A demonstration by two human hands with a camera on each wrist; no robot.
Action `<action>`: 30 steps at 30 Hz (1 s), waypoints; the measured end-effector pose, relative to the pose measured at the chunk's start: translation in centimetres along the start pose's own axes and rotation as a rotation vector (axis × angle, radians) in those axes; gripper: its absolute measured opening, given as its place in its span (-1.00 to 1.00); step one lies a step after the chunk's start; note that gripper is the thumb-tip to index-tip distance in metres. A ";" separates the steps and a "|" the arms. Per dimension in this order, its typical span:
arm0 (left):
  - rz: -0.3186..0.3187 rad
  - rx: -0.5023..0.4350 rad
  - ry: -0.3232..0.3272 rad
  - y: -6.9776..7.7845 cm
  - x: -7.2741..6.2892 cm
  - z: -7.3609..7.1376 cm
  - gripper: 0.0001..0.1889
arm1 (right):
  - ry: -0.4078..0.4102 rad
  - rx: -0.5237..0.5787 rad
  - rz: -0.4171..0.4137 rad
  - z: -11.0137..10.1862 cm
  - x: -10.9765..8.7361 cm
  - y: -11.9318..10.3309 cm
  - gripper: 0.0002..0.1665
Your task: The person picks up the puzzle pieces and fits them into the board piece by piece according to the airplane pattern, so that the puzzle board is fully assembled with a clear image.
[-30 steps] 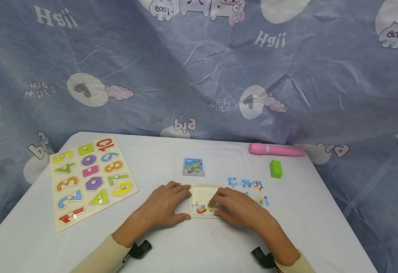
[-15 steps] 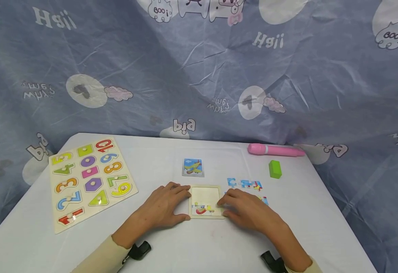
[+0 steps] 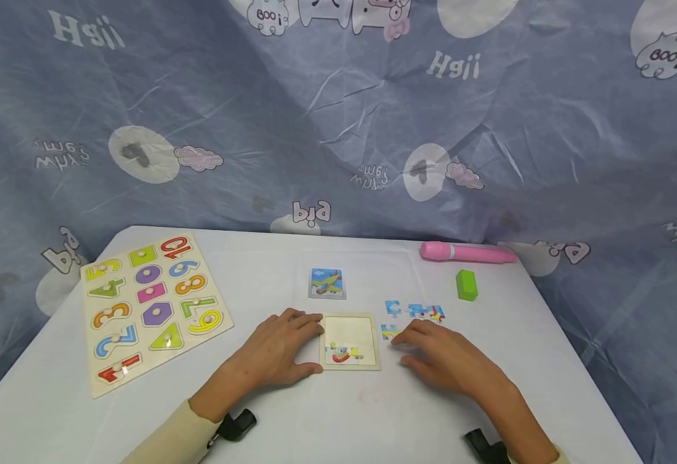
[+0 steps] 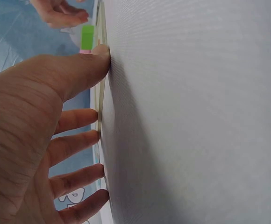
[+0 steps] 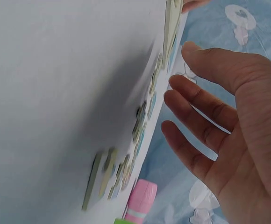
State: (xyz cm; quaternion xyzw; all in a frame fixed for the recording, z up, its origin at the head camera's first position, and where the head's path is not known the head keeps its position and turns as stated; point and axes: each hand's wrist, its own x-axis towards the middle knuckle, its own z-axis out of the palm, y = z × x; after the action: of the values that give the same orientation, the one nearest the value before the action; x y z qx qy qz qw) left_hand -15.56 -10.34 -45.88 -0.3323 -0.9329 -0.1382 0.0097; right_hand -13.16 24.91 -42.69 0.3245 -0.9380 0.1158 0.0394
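Note:
A square wooden puzzle tray (image 3: 351, 315) lies at the middle of the table, with joined jigsaw pieces (image 3: 343, 354) along its lower left part. My left hand (image 3: 277, 351) rests at the tray's left edge, thumb and fingertips spread along its side, also visible in the left wrist view. To the right of the tray, my right hand (image 3: 445, 357) is low over the table, its fingers loosely bent with nothing between them. Its fingertips are beside a blue and yellow jigsaw piece (image 3: 390, 332); other pieces are hidden under the hand. More loose jigsaw pieces (image 3: 416, 310) lie just beyond.
Behind the tray lies a small airplane picture card (image 3: 327, 283). A wooden number and shape board (image 3: 158, 309) is at the left. At the back right are a green block (image 3: 467, 285) and a pink marker-shaped stick (image 3: 467, 252). A grey-blue cloth (image 3: 338, 129) hangs behind.
My right hand has let go of a yellow piece inside the tray and moved right, off the tray to the loose pieces. The left hand has stayed at the tray's edge.

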 end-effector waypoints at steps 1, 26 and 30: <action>0.000 0.000 -0.001 0.0 0.0 0.0 -0.31 | -0.001 -0.002 0.008 -0.1 -0.2 0.2 -0.64; -0.002 -0.007 0.012 -0.2 -0.1 0.2 -0.36 | 0.015 -0.025 0.133 -0.5 -3.7 2.0 -0.68; -0.005 -0.014 0.010 -0.1 -0.1 0.1 -0.34 | 0.027 -0.034 0.130 -0.6 -4.1 2.4 -0.70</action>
State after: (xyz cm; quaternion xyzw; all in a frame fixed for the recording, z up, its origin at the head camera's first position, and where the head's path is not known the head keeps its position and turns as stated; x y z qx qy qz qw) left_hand -15.57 -10.44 -46.02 -0.3291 -0.9328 -0.1464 0.0119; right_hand -11.37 29.35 -43.14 0.2603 -0.9583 0.1067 0.0500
